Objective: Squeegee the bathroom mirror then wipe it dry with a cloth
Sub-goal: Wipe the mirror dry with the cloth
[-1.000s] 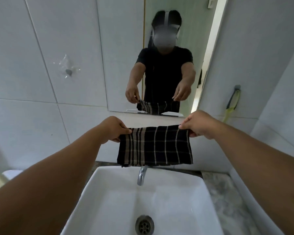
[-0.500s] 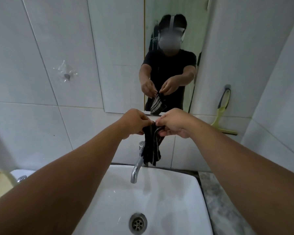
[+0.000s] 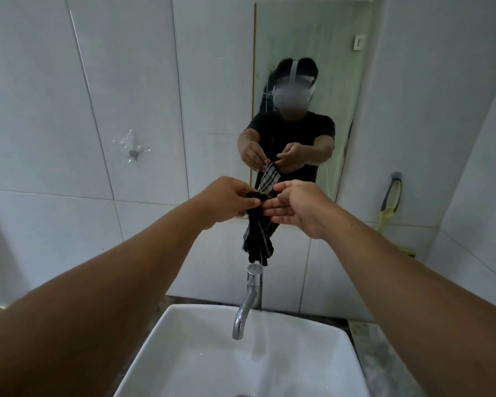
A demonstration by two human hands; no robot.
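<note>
Dark plaid cloth (image 3: 259, 236), folded narrow, limp and light, dangling above the tap (image 3: 248, 299) before the mirror (image 3: 309, 67), pinched at its top by left hand (image 3: 232, 200); right hand (image 3: 294, 206) open-fingered beside it, best gripped bunched.

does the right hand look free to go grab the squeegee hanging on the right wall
Probably yes: the right hand is open, the left hand holds the cloth, and nothing lies between it and the squeegee.
</note>
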